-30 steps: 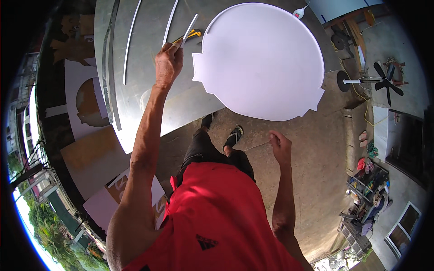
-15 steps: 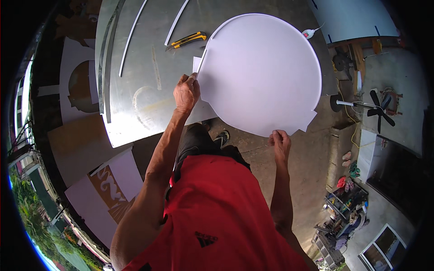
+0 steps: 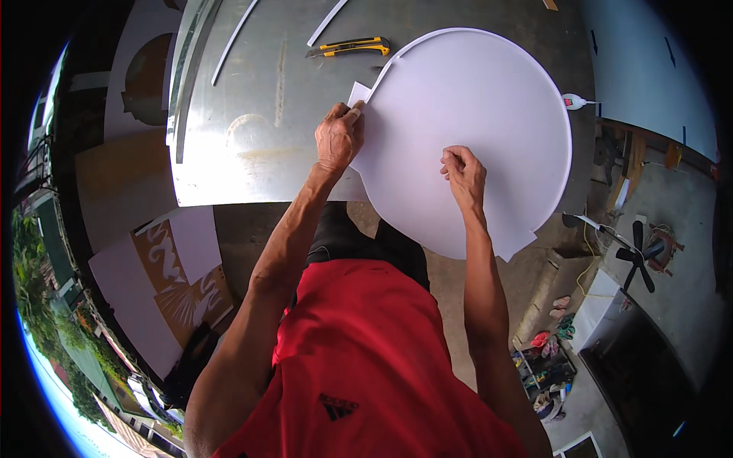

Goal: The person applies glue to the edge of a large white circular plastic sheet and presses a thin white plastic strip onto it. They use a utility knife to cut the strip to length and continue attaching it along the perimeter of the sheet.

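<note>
A large white round panel point(image 3: 473, 99) with tabs at its edge lies on the metal table point(image 3: 252, 164), its near part jutting past the table edge. A thin white strip point(image 3: 382, 78) runs upright along its rim. My left hand point(image 3: 340, 139) is closed at the panel's left edge, thumb and finger pinching the end of that strip beside a small white tab point(image 3: 359, 93). Over the middle of the panel hovers my right hand point(image 3: 464, 180), fingers curled together; whether anything small is in them is hidden.
Beyond my left hand lies a yellow and black utility knife point(image 3: 351, 47), near loose white strips point(image 3: 234, 42) and long dark metal bars point(image 3: 188, 84). A small white bottle point(image 3: 576, 101) stands right of the panel. A black fan point(image 3: 638, 256) is farther right.
My right hand has left the panel's near edge and moved up over its middle. My left hand stays at the strip. The whole view has shifted, with the panel now farther right.
</note>
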{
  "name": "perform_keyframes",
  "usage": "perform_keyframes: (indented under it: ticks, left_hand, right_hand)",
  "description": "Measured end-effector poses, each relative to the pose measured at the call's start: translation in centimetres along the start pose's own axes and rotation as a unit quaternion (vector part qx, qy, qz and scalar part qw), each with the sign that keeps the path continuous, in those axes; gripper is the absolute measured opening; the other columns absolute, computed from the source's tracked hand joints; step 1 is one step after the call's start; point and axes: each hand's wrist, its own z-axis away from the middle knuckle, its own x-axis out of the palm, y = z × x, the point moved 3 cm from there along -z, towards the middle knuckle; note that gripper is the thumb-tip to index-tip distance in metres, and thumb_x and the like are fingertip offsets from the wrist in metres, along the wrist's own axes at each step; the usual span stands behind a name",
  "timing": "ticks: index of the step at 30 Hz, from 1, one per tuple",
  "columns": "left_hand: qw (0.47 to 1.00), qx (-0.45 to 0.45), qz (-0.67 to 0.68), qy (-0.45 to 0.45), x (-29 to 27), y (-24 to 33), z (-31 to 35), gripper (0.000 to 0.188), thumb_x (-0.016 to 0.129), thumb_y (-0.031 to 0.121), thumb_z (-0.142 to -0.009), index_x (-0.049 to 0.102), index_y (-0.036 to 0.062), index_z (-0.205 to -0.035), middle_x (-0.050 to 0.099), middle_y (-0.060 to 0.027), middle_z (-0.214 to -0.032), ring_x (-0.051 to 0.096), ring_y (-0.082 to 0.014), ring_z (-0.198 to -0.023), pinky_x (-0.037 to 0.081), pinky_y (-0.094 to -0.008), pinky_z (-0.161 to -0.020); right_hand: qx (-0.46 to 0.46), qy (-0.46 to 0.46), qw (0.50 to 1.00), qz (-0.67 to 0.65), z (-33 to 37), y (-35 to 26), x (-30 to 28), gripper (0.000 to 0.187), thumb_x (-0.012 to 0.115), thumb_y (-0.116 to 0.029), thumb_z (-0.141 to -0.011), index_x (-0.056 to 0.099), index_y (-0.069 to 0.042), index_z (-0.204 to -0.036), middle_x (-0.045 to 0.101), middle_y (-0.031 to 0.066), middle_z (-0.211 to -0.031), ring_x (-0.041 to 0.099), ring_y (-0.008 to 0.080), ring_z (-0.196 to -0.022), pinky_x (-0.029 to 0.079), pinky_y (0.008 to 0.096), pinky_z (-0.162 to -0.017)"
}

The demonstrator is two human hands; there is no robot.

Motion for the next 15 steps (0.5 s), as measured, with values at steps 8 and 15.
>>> perform_keyframes:
  ticks: [8,15]
  left_hand:
    - [0.999,-0.021,-0.023,0.023,0.5,1.6,-0.4,0.024,0.072,0.010,-0.094,0.080,0.0107,-0.117,0.067,-0.0082,-0.087,0.068,-0.0279,-0.077,0.056,-0.0414,-0.068]
    - [0.999,0.032,0.016,0.027,-0.5,4.5,1.0,0.026,0.073,0.004,-0.091,0.079,0.0082,-0.116,0.064,-0.0049,-0.089,0.066,-0.0253,-0.084,0.056,-0.0379,-0.071]
  right_hand:
    - [-0.241,-0.015,0.965,0.102,-11.6,-4.2,2.9,0.019,0.073,-0.011,-0.097,0.073,-0.002,-0.113,0.076,0.0097,-0.099,0.071,0.0199,-0.077,0.058,0.0345,-0.072]
    - [-0.337,-0.111,0.932,0.073,-14.6,-6.4,3.4,0.034,0.071,-0.006,-0.097,0.066,-0.006,-0.131,0.076,0.0107,-0.102,0.072,0.0248,-0.075,0.059,0.0363,-0.070]
